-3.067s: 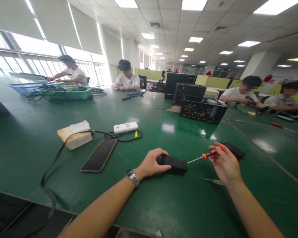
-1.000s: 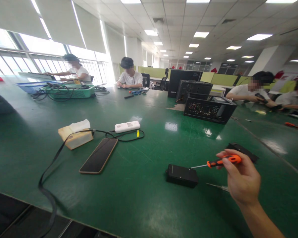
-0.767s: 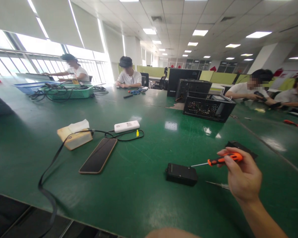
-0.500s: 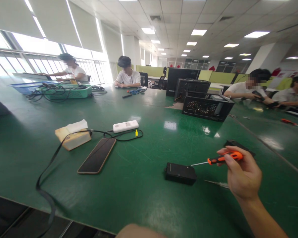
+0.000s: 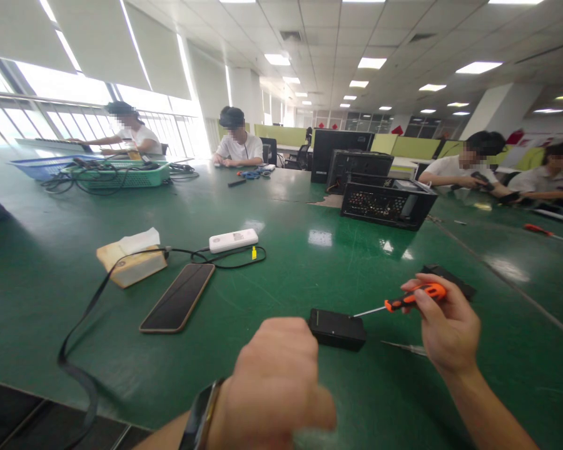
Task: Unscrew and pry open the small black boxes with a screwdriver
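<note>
A small black box (image 5: 336, 329) lies on the green table (image 5: 286, 262) in front of me. My right hand (image 5: 445, 331) is closed round an orange-handled screwdriver (image 5: 406, 300), whose thin shaft points left toward the box's top right corner. My left hand (image 5: 274, 387) is raised close to the camera as a blurred fist, with its back toward me; what it holds, if anything, is hidden. A thin metal tool (image 5: 406, 348) lies on the table just right of the box. A flat black cover (image 5: 448, 281) rests behind my right hand.
A phone (image 5: 178, 297), a tissue pack (image 5: 130, 257), a white power bank (image 5: 233, 240) and a black cable (image 5: 89, 312) lie to the left. An open black computer case (image 5: 387, 203) stands farther back. Several people sit around the table; baskets (image 5: 117, 174) stand at the far left.
My left hand left the black box, dropped out of view, then rose back in front of the camera as a fist. My right hand kept hold of the screwdriver, shifting slightly left.
</note>
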Demonstrator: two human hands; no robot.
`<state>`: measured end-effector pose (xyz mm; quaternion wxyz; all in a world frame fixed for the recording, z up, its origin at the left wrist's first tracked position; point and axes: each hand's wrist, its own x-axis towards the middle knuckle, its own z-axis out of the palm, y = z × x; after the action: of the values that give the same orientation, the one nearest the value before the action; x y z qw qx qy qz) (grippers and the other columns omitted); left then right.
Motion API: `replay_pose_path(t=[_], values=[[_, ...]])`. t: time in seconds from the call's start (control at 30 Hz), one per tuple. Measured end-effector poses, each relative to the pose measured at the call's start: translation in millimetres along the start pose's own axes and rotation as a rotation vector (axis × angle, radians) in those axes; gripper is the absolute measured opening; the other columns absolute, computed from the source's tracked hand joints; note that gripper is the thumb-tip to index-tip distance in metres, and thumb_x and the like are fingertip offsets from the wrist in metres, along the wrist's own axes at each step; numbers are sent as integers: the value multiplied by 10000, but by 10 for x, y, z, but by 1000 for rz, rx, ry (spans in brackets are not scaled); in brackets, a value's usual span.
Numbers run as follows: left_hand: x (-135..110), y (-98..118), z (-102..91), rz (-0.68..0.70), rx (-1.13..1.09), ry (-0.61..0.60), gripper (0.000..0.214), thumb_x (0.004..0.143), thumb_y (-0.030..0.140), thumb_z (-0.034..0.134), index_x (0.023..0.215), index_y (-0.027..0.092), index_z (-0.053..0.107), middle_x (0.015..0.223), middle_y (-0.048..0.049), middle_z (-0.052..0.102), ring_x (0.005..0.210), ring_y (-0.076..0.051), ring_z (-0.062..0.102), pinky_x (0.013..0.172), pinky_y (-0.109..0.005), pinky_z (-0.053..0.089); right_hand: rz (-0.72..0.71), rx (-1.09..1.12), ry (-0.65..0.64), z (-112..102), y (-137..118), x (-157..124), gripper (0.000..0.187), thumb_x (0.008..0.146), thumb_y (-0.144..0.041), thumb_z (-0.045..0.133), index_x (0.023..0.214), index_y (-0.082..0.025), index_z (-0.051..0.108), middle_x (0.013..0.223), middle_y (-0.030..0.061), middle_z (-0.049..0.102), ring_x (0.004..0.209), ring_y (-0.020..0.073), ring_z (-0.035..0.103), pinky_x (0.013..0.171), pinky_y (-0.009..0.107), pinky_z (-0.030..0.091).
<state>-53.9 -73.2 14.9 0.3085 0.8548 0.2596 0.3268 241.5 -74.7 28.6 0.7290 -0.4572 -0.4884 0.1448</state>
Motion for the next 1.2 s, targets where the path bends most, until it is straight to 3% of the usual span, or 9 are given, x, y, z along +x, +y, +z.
replay_pose_path(t=[0.1, 0.2, 0.27, 0.33, 0.47, 0.67, 0.8, 1.0, 1.2], values=[[528, -76, -93, 199, 115, 95, 359, 810, 537, 571, 861, 207, 701, 687, -60, 633, 681, -214, 582, 725, -378, 470, -100, -230, -60, 2, -105, 73, 226, 794, -308, 674, 1011, -245, 666, 829, 19, 679, 702, 173, 635, 600, 291, 527], [771, -229, -62, 195, 192, -36, 712, 720, 616, 654, 1267, 175, 540, 1177, -138, 610, 1010, -280, 560, 873, -390, 433, -274, -566, -199, 51, -315, 249, 179, 778, -374, 675, 910, -258, 712, 718, -1, 691, 592, 164, 625, 615, 296, 511], [780, -352, -4, 156, 212, -148, 873, 659, 647, 699, 1355, 183, 451, 1198, -131, 600, 1003, -286, 560, 894, -396, 416, -322, -689, -343, 114, -464, 393, 182, 805, -406, 636, 879, -263, 720, 675, -9, 698, 523, 153, 608, 550, 279, 489], [736, -455, 47, 113, 216, -233, 848, 671, 643, 699, 1355, 206, 450, 1114, -105, 638, 950, -271, 580, 863, -373, 417, -308, -730, -512, 179, -575, 524, 196, 843, -402, 585, 913, -270, 712, 741, -8, 726, 577, 162, 644, 552, 268, 497], [687, -545, 78, 99, 162, -215, 585, 781, 599, 636, 1232, 235, 553, 1091, -77, 662, 973, -248, 593, 845, -330, 393, -270, -765, -705, 238, -650, 675, 206, 870, -362, 545, 1007, -300, 686, 873, -21, 744, 750, 178, 688, 658, 272, 533], [689, -542, 95, 54, 163, -189, 548, 730, 560, 700, 1166, 250, 586, 1027, -54, 679, 925, -240, 595, 816, -330, 380, -154, -795, -803, 290, -611, 700, 227, 890, -431, 524, 807, -274, 665, 698, -31, 687, 590, 150, 619, 538, 253, 465], [714, -572, 140, 64, 207, -185, 533, 689, 464, 718, 1159, 254, 577, 1023, -51, 673, 928, -240, 584, 821, -326, 381, -75, -805, -882, 353, -607, 747, 232, 906, -446, 503, 892, -268, 652, 656, -48, 655, 560, 132, 579, 519, 239, 420], [863, -645, 143, 206, 191, -236, 496, 668, 526, 704, 1053, 224, 618, 917, -26, 686, 845, -209, 618, 790, -305, 390, -28, -830, -831, 390, -844, 746, 315, 914, -479, 467, 831, -228, 639, 611, -38, 609, 532, 124, 528, 502, 237, 371], [806, -640, 36, 172, 236, -200, 425, 727, 449, 673, 1079, 220, 609, 944, -28, 684, 882, -207, 628, 797, -295, 402, -9, -820, -936, 561, -954, 583, 264, 916, -453, 481, 876, -233, 622, 659, -43, 611, 579, 123, 536, 561, 244, 369]])
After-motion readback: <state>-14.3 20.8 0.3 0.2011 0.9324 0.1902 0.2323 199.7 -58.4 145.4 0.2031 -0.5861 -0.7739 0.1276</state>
